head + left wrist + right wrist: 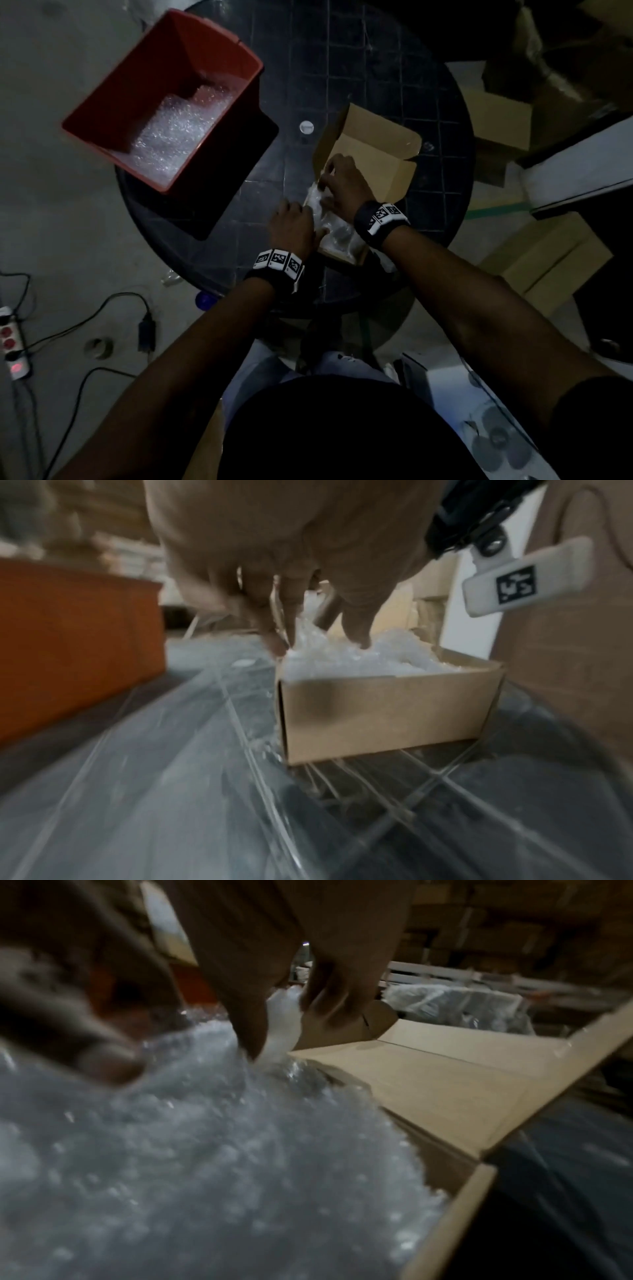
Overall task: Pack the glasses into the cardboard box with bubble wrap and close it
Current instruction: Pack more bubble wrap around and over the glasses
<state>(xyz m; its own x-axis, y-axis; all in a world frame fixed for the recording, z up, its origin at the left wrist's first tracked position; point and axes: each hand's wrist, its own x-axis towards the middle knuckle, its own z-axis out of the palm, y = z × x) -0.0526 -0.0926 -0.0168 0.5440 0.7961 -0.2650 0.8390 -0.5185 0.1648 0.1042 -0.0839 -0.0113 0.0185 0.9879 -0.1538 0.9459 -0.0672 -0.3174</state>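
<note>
An open cardboard box (342, 256) sits on the dark round table (394, 85), its lid flap (376, 150) laid back on the far side. Bubble wrap (325, 216) fills the box; a dark shape shows through it, and I cannot make out the glasses. My left hand (294, 222) is at the box's left edge. In the left wrist view its fingers (287, 620) and thumb pinch a ridge of bubble wrap (359, 658) above the box (383, 712). My right hand (339, 185) reaches over the far end, and its fingers (250, 1031) pinch a fold of bubble wrap (205, 1150) next to the lid (445, 1083).
A red bin (102, 113) holding more bubble wrap overhangs the table's left side. A small white disc (306, 127) lies behind the box. Cardboard boxes (548, 267) are stacked on the floor to the right. A power strip (13, 346) and cables lie at lower left.
</note>
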